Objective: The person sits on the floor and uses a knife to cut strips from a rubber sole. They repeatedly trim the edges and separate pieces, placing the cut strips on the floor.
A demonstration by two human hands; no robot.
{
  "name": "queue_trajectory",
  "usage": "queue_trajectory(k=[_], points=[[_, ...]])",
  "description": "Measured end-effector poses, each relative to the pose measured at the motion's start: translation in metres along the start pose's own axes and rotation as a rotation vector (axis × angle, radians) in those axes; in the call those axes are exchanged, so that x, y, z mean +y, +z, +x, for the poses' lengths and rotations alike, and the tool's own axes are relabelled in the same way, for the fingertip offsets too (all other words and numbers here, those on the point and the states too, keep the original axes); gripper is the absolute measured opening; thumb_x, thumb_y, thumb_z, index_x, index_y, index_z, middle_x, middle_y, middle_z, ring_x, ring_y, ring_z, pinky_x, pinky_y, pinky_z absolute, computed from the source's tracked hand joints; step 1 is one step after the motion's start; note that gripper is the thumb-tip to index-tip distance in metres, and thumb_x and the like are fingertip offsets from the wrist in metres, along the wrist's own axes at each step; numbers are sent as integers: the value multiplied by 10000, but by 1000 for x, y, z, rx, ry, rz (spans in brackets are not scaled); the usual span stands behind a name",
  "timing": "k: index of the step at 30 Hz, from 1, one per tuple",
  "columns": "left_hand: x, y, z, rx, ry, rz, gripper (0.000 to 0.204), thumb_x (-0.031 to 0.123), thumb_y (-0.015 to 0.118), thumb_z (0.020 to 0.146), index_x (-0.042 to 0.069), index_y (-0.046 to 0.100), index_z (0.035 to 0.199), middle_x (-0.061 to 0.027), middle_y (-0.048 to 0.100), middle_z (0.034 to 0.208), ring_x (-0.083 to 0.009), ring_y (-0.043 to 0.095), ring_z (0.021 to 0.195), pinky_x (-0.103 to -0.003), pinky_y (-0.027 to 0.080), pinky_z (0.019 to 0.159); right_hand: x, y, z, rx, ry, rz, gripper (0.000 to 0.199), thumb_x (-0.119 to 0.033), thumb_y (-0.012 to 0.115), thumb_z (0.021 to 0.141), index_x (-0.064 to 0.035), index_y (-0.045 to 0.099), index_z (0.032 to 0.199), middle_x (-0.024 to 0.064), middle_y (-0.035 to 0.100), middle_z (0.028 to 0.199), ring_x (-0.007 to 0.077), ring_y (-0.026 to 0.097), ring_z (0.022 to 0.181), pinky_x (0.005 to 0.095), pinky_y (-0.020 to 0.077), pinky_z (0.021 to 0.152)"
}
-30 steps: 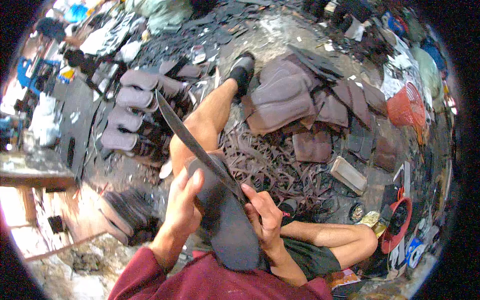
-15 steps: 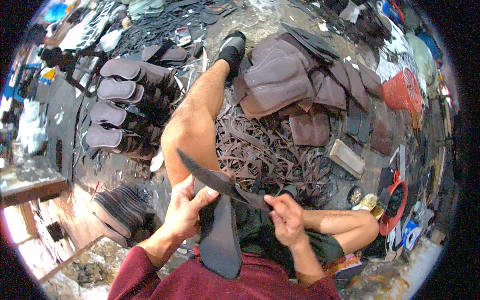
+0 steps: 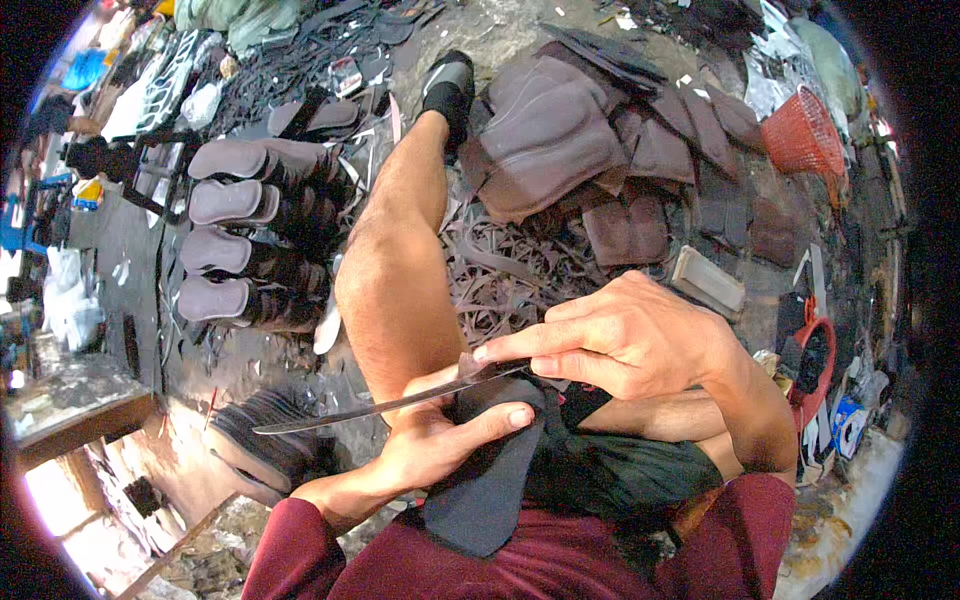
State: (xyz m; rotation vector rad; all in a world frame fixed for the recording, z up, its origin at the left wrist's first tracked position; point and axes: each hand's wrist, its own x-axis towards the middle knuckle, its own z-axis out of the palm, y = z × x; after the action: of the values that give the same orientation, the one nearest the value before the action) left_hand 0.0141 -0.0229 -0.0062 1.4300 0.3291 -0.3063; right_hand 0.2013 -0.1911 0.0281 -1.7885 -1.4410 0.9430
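Note:
My left hand [image 3: 440, 440] is closed round a dark grey shoe sole [image 3: 485, 490], its thumb lying across the upper face. The sole's lower end rests against my maroon shirt. Above it, my right hand [image 3: 640, 345] pinches one end of a thin, dark, curved sole-like piece [image 3: 365, 412] between thumb and fingers. This piece appears nearly edge-on, its narrow tip reaching left past my left hand. Some left fingers are hidden behind the sole and the thin piece.
Stacks of soles [image 3: 220, 250] stand left of my bent leg, with another stack [image 3: 270, 440] nearer. Ahead lie offcut strips [image 3: 490, 265] and moulded brown sheets [image 3: 550, 140]. To the right are a pale block [image 3: 708, 280] and a red basket [image 3: 803, 135].
My right hand has risen and turned, coming over the sole. The thin curved piece has swung from slanting up-left to pointing left and slightly down, now showing mostly its edge.

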Motion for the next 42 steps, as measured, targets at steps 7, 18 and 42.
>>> queue_trajectory(k=[7,18,42], points=[[-18,-23,14,-300,239,-444,809,445,616,903,59,271,1526,-319,562,1258,-413,574,1162,-511,458,1015,23,37,-95,800,236,526,419,-236,548,993,6,551,1335,122,638,1212,213,622,1051,331,522,825],[49,96,86,354,63,-932,338,334,657,903,46,628,1078,-111,702,961,-246,673,878,-375,539,834,24,186,-114,1306,357,-5,469,-170,472,989,35,451,1411,180,651,935,297,610,750,393,509,718],[-13,62,33,414,-32,-421,503,172,868,709,-18,600,1090,-71,677,942,-183,660,827,-331,550,793,53,155,-13,1076,303,22,369,-100,595,937,-116,606,1305,138,619,908,284,628,760,362,495,650]])
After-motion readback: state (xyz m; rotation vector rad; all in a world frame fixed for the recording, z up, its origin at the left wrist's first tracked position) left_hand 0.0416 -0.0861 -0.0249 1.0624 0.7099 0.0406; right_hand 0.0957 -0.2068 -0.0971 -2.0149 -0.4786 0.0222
